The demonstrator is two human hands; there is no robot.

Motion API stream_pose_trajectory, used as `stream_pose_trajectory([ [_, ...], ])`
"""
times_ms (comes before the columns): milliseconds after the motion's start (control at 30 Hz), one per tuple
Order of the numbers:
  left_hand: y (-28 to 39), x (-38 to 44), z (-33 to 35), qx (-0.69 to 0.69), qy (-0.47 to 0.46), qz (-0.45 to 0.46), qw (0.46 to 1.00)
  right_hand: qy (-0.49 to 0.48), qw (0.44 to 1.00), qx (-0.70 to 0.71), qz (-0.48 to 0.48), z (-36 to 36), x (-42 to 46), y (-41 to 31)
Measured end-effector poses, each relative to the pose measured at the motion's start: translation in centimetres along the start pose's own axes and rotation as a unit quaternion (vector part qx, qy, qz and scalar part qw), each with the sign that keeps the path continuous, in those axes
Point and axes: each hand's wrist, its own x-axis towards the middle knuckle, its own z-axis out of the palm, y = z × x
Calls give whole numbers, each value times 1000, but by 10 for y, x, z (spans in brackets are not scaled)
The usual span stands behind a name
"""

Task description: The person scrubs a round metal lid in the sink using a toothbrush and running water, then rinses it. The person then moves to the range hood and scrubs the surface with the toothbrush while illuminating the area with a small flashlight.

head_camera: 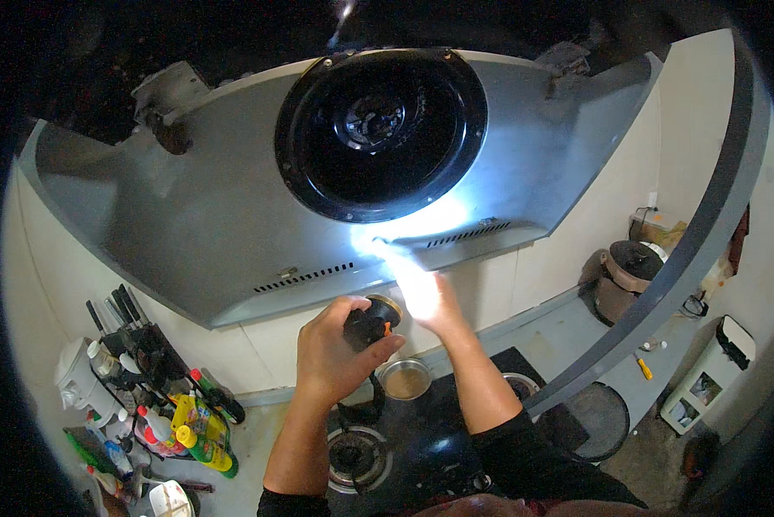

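My left hand (338,352) grips a black round part (364,323) with a brass-coloured rim and a bit of orange on it, just below the lower edge of a range hood (219,220). Close on its right, my right hand (432,300) is raised to the hood edge, washed out by bright light; it seems to be closed around a slim object, whose kind I cannot tell. Above both hands is the hood's round black fan housing (380,187), its inner hub visible. Slotted vents (306,278) run along the lower part of the hood.
Under my arms lies a black gas hob (419,446) with a burner (358,455) and a metal bowl (405,379). Knives in a rack (148,349) and bottles (206,446) stand at left. At right are a cooker (626,271), a yellow-handled screwdriver (644,369) and a curved grey panel (658,284).
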Motion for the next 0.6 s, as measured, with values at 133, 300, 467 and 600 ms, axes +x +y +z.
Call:
stream_pose_trajectory([
  [133,-6,-3,-3,-9,2,-18,1000,199,976,93,14,-18,24,8],
  [300,-11,-4,-3,-44,11,-28,999,158,980,103,71,8,23,-7],
  [467,-4,-5,-3,-17,3,-1,1000,215,963,132,-99,32,17,15],
  [600,-6,-10,-8,-42,7,-35,998,245,963,109,8,6,27,7],
])
